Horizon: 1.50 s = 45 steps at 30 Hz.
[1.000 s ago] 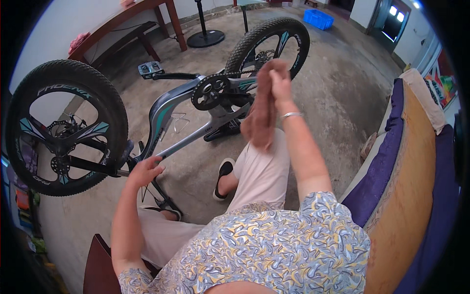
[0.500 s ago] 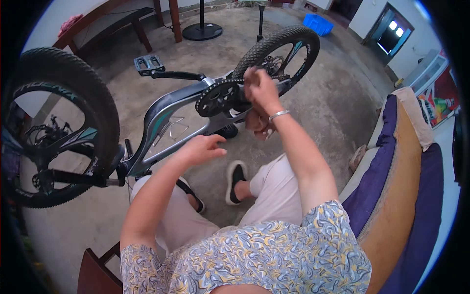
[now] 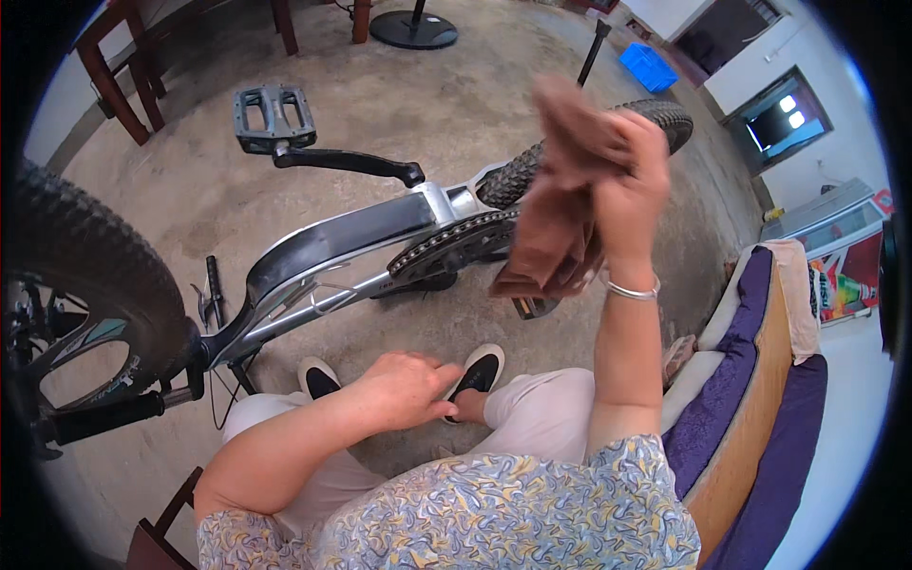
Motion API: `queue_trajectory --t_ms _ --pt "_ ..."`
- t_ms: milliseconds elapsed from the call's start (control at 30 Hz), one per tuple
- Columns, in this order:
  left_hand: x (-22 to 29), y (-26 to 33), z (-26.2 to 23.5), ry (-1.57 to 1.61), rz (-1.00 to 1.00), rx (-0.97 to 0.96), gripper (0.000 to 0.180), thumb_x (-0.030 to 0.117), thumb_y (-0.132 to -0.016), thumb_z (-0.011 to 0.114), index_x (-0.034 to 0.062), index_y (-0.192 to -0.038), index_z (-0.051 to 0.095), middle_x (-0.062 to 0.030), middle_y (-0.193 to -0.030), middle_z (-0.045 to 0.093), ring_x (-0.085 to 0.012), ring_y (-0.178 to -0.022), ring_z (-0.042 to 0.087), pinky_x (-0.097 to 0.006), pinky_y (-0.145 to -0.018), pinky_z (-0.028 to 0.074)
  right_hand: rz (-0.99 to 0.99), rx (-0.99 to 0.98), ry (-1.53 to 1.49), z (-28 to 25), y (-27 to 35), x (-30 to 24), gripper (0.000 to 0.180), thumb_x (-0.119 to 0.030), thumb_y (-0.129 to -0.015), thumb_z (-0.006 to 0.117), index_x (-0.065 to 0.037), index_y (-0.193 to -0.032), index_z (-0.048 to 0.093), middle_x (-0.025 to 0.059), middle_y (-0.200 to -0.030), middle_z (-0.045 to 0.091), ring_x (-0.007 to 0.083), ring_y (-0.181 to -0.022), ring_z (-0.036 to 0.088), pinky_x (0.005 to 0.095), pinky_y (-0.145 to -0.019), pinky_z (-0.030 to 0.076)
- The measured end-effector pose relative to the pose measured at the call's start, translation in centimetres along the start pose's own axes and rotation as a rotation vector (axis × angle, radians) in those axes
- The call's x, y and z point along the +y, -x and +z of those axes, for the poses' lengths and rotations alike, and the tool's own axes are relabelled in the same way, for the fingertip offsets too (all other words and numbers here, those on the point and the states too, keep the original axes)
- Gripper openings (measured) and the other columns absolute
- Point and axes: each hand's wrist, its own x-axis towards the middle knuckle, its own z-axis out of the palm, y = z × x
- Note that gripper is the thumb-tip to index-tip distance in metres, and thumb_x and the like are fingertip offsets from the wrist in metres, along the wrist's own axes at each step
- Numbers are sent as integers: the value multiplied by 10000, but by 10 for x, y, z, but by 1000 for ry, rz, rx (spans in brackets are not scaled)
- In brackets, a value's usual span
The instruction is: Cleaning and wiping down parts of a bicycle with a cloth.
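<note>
A bicycle with a grey and black frame stands wheels up in front of me. My right hand is raised over its rear part, fingers closed around a crumpled brown cloth. The cloth hangs in front of the rear wheel and hides part of the chainring; whether it touches the bicycle I cannot tell. One pedal points up to the far left on its black crank. My left hand hovers above my lap, empty, thumb and fingers apart. Beside it on the left is the thick front tyre.
A cushioned bench with purple covers runs along my right. Farther back are a blue crate and a round black stand base. Wooden furniture legs stand at the far left; a dark wooden seat edge is near my left elbow.
My right hand has lifted away from the chainring area, up and to the right, with the cloth now spread in view. My left hand has drawn back toward my lap. The view has shifted.
</note>
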Motion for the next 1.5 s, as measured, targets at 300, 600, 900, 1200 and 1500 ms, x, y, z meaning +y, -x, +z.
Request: queue_trajectory --t_ms 300,600,900,1200,1500 --pt "-11 -11 0 20 -58 -52 496 401 -808 611 100 -1191 514 -143 -992 632 -337 -933 604 -438 -801 480 86 -1178 -221 71 -2 15 247 -42 -659 588 -29 -892 668 149 -856 639 329 -801 613 380 -714 489" --pt "-14 -3 2 35 -41 -67 512 391 -798 630 104 -1205 509 -149 -1006 631 -344 -934 603 -437 -799 482 -16 -877 335 77 -45 3 243 -88 -698 576 -78 -916 681 148 -831 663 313 -787 643 372 -704 517" --pt "-18 4 0 10 -94 -95 503 397 -810 615 100 -1202 509 -157 -1014 629 -355 -934 602 -450 -789 484 16 -1292 198 93 -12 -5 253 -79 -646 573 -70 -878 676 186 -847 643 378 -821 606 421 -713 483" --pt "-18 8 -3 5 -68 -61 513 405 -819 602 79 -1203 503 -161 -1042 620 -359 -935 601 -451 -791 481 257 -1352 -267 102 -18 -17 283 -240 -763 635 18 -874 607 95 -713 601 155 -697 539 304 -684 454" --pt "-18 3 1 -12 -71 -65 532 418 -810 607 87 -1212 502 -153 -1047 623 -344 -963 597 -445 -810 477 49 -989 406 112 -34 -7 255 -234 -764 621 -14 -892 650 200 -774 635 327 -754 613 357 -670 473"
